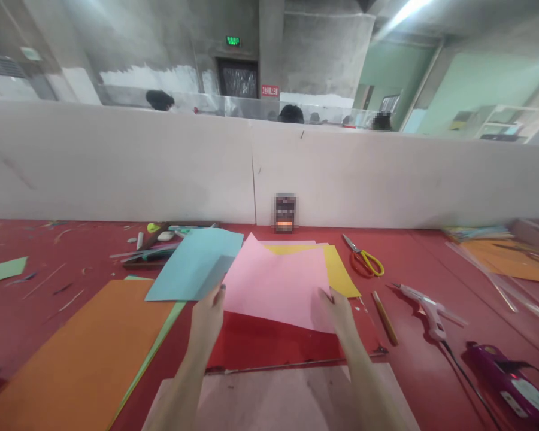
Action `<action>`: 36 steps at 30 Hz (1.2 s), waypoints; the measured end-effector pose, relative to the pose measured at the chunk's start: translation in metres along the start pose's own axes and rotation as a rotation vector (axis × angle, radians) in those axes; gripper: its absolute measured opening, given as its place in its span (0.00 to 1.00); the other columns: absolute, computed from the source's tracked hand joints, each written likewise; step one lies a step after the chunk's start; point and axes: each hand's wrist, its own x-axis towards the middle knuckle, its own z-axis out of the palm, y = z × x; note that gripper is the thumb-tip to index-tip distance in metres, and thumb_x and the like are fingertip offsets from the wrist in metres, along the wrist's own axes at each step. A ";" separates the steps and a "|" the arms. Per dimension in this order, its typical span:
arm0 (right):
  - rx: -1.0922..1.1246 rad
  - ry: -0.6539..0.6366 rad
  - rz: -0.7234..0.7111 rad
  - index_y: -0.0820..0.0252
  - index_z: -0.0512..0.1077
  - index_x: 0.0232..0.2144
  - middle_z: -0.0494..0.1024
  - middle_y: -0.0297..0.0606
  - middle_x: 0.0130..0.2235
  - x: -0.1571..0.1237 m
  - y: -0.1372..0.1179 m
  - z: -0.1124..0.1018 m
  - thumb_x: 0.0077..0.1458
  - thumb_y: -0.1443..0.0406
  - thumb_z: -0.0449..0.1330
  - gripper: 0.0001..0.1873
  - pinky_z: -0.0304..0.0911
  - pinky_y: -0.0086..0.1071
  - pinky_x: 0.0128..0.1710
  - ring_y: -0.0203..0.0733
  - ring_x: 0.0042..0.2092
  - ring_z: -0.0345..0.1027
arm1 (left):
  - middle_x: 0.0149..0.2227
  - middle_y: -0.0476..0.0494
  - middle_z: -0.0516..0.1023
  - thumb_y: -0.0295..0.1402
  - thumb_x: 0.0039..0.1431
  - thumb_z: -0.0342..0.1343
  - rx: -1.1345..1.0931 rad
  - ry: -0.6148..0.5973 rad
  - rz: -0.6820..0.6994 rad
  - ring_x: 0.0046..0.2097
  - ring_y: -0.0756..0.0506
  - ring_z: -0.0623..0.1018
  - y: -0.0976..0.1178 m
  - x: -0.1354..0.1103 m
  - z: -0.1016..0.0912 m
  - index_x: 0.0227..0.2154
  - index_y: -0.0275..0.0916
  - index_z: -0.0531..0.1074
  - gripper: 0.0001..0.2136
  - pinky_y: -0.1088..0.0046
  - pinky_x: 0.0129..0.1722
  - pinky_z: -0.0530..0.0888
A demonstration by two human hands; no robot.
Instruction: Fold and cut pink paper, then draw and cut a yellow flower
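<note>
My left hand [207,317] pinches the near right corner of a light blue paper sheet [196,263], which lies tilted over the other sheets. My right hand [339,311] grips the near right edge of a pink paper sheet [276,284], lifted slightly. Under the pink sheet lie a yellow sheet [341,272] and a red sheet [269,344]. A large orange sheet [85,353] with a green sheet under it lies to the left. A pale pink sheet [278,398] lies nearest to me.
Yellow-handled scissors [363,258], a wooden stick [385,317], a white glue gun [424,308] and a purple tool [505,380] lie on the right of the red table. Pens and scraps sit at back left [157,242]. A white partition [161,161] runs behind.
</note>
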 end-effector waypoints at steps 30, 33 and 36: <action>0.678 0.053 0.338 0.61 0.73 0.40 0.77 0.41 0.43 -0.023 -0.040 -0.004 0.43 0.55 0.63 0.23 0.68 0.33 0.39 0.47 0.45 0.70 | 0.65 0.50 0.42 0.48 0.59 0.42 0.056 -0.694 0.504 0.64 0.39 0.44 0.044 -0.062 0.018 0.61 0.53 0.43 0.28 0.53 0.59 0.51; 0.739 -0.012 0.368 0.61 0.73 0.38 0.77 0.42 0.43 -0.023 -0.043 -0.009 0.42 0.55 0.64 0.22 0.68 0.33 0.40 0.47 0.44 0.71 | 0.65 0.47 0.43 0.44 0.58 0.47 -0.146 -0.642 0.276 0.63 0.38 0.48 0.038 -0.059 0.020 0.61 0.53 0.43 0.29 0.54 0.58 0.55; 0.709 -0.170 0.378 0.63 0.74 0.36 0.78 0.44 0.40 -0.024 -0.047 -0.011 0.42 0.53 0.63 0.22 0.69 0.35 0.38 0.49 0.42 0.72 | 0.64 0.42 0.49 0.42 0.55 0.52 -0.352 -0.680 0.172 0.60 0.37 0.59 0.037 -0.056 0.026 0.61 0.51 0.41 0.35 0.57 0.55 0.62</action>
